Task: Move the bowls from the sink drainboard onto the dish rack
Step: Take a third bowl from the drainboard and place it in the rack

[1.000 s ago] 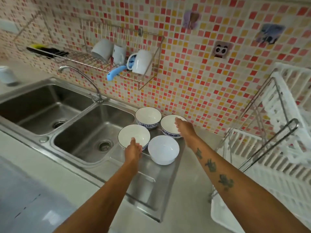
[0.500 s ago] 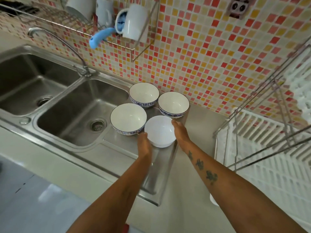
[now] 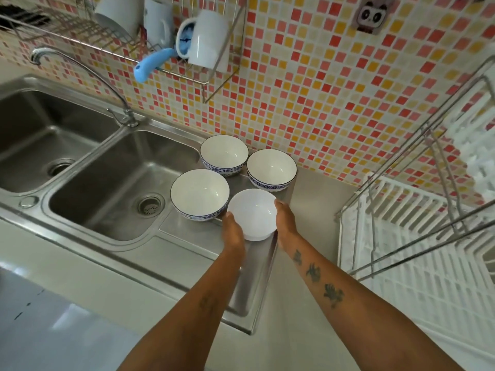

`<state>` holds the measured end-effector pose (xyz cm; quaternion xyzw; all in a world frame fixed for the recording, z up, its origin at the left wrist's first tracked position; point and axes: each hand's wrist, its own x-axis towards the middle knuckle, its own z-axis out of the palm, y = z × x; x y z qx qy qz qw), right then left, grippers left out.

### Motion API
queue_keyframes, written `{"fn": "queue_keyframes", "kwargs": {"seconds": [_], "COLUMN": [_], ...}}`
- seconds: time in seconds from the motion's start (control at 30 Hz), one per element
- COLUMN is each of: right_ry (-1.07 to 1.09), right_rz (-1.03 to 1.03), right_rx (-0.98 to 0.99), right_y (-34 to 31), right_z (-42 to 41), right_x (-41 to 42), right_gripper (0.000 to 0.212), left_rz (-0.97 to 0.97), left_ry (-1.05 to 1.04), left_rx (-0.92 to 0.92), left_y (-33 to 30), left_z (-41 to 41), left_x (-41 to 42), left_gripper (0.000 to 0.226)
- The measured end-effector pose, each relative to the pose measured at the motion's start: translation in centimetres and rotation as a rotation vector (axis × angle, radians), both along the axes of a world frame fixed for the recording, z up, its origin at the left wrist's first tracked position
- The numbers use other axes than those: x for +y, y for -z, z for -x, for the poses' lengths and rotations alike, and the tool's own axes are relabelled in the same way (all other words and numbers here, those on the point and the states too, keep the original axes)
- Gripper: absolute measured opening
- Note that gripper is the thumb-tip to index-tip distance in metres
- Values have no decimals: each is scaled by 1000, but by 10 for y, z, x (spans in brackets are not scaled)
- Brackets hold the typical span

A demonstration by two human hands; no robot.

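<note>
Both hands, left (image 3: 233, 231) and right (image 3: 286, 220), grip the plain white bowl (image 3: 252, 213) (three blue-patterned bowls (image 3: 200, 193) beside it) on the drainboard (image 3: 187, 253).

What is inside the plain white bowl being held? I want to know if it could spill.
The plain white bowl looks empty; its bare white inside shows. The left hand and right hand cup its sides, hiding its underside.

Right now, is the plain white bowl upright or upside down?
Upright. The plain bowl shows its open, empty inside to the camera, with the left hand and right hand on its sides.
</note>
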<state>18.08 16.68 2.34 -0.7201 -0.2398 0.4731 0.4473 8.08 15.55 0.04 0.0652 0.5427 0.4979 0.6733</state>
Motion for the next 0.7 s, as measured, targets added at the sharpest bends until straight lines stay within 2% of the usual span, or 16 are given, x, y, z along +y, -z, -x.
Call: {"fn": "queue_keyframes", "kwargs": {"seconds": [0.27,0.4,0.5,0.57,0.67,0.7], "right_ry": [123,144,135,119,111,115], "right_rz": [-74,-276,-455,-551,-696,-754], "right_rx": [9,12,-43,-72,-145,-164], "right_y": [-42,-102,-158,-195,-247,-264], "right_z": [-3,0,4,5,6,4], "right_x": [-11,-20,-30,-40,-59,-67], "right_gripper": [39,25,22,23,33,33], "left_rz": [-101,-127,-226,-276,-444,-531], "left_ry": [-1,0,6,83,299,375], "left_rx": [-134,-207,-271,-308,-299,-345], "left_y": [-34,-91,-145,-182,-237,-253], "left_z": [-9,0,12,18,21,21], "left_x": [-9,-1,5,8,10,9], "left_gripper": [48,53,36,29,36,39]}}
